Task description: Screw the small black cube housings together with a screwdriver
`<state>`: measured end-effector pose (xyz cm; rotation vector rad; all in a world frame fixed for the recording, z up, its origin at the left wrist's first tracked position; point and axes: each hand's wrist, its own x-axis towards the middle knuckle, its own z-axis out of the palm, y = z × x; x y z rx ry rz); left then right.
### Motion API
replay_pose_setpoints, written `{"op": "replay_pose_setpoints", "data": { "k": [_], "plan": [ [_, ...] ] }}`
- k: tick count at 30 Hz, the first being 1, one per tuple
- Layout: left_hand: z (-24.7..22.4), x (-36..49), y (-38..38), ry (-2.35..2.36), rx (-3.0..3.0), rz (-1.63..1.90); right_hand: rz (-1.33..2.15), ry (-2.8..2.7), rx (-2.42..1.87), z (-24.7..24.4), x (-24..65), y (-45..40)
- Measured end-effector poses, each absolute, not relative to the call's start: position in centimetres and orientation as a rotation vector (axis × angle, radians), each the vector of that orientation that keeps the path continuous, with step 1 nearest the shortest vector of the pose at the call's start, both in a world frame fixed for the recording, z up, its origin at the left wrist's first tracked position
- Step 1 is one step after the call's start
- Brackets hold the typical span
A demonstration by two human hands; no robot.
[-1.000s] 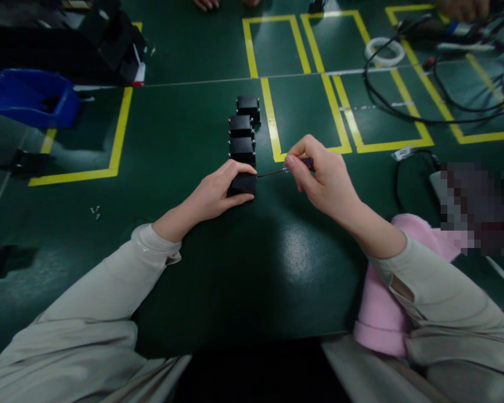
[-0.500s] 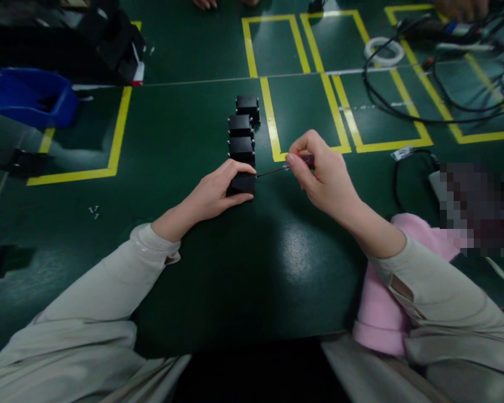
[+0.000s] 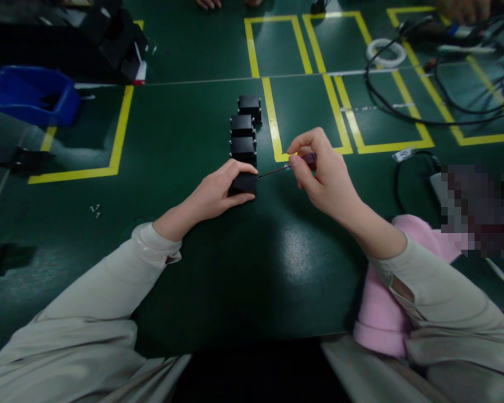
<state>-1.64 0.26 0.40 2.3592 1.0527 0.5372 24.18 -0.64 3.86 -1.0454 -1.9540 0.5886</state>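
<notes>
My left hand (image 3: 215,193) grips a small black block (image 3: 244,183) on the green table, thumb and fingers on its two sides. In my right hand (image 3: 323,170) is a screwdriver (image 3: 309,160), pinched by its dark translucent handle. Its thin shaft points left, and the tip meets the right side of the held block near a fingertip. Beyond my left hand several more black blocks (image 3: 243,146) stand in a line with small screws at their sides; the farthest one (image 3: 249,105) sits slightly to the right.
A blue bin (image 3: 31,98) and black equipment stand at the left. Small screws (image 3: 95,211) lie left of my left hand. Tape roll (image 3: 385,53), cables and a pink cloth (image 3: 380,313) are at the right. Another person's hand (image 3: 464,10) shows at the top right.
The fingers of my right hand have shifted slightly on the screwdriver handle. My left hand keeps its hold on the block.
</notes>
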Motion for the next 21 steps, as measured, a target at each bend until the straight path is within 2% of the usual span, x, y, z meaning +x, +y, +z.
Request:
{"op": "replay_pose_setpoints", "data": {
  "k": [21],
  "plan": [
    [0.42,-1.63,0.24,1.065,2.363,0.531,0.559,-1.981,-1.028,3.81,24.30,-0.54]
  ]
}}
